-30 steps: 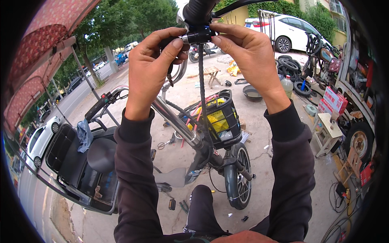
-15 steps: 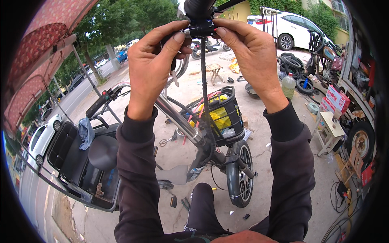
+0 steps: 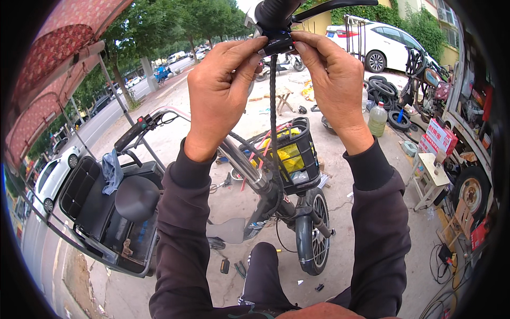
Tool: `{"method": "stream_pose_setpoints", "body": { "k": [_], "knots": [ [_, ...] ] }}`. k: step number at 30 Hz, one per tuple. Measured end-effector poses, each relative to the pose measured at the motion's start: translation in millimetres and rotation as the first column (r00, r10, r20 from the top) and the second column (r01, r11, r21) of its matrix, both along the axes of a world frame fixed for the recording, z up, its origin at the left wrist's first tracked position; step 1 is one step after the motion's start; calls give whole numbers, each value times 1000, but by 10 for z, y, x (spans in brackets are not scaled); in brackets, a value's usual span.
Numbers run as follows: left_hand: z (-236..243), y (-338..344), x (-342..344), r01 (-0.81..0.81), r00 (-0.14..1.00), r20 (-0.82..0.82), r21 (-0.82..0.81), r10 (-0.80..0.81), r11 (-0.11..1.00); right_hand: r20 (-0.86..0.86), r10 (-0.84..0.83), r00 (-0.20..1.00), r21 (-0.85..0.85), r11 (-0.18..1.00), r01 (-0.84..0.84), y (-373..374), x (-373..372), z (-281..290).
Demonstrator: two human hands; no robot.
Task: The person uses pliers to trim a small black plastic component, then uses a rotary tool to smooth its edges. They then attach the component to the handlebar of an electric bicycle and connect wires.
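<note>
Both hands are raised at the top of the view, at the handlebar of a small-wheeled bike. My left hand (image 3: 220,98) has its thumb and fingers pinched at the left end of a small black cylindrical part (image 3: 279,45) under the black handlebar grip (image 3: 275,15). At that part's right end, my right hand (image 3: 337,87) pinches with thumb and forefinger, beside a tiny red spot. A black lever (image 3: 337,5) extends to the right above it. From the part's area a black spiral-wrapped cable (image 3: 273,101) hangs toward the silver steering tube (image 3: 245,164).
Ahead of the tube sits a black basket (image 3: 312,151) with yellow contents, above the front wheel (image 3: 320,228). A three-wheeler with a black seat (image 3: 137,198) stands left. To the right are a small stool (image 3: 433,175), a liquid-filled bottle (image 3: 377,119) and stacked tyres (image 3: 381,87). Pliers (image 3: 240,268) lie below.
The handlebar and both hands have shifted slightly right in the picture, and more of the lever shows. A thin pointed item hanging below my left hand is no longer visible.
</note>
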State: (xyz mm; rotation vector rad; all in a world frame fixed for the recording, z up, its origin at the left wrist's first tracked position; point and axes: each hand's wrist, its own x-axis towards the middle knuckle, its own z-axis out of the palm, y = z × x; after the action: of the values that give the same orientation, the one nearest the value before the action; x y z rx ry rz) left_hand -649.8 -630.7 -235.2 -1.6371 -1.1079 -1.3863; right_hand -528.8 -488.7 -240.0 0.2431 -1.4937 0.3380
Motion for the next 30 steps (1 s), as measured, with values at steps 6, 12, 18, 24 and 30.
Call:
{"method": "stream_pose_setpoints", "body": {
  "k": [6, 12, 18, 24, 30],
  "knots": [
    [47, -44, 107, -171, 975, -143, -5, 169, 985, 14, -18, 1000, 21, 1000, 18, -8, 52, 45],
    [190, -36, 119, -126, 988, -86, 54, 131, 991, 25, 8, 1000, 30, 1000, -8, 28, 20, 40],
    [241, -38, 4, -94, 993, -76, -3, 93, 996, 81, 441, 894, -202, 885, -419, 68, -48, 8],
    [312, -88, 14, -52, 998, 33, -173, 58, 984, 47, 816, 577, -436, 536, -723, 194, -48, -25],
    [300, -48, 3, 21, 998, 54, -167, -13, 986, 20, 801, 599, -434, 547, -716, 183, -108, -43]
  ]
}}
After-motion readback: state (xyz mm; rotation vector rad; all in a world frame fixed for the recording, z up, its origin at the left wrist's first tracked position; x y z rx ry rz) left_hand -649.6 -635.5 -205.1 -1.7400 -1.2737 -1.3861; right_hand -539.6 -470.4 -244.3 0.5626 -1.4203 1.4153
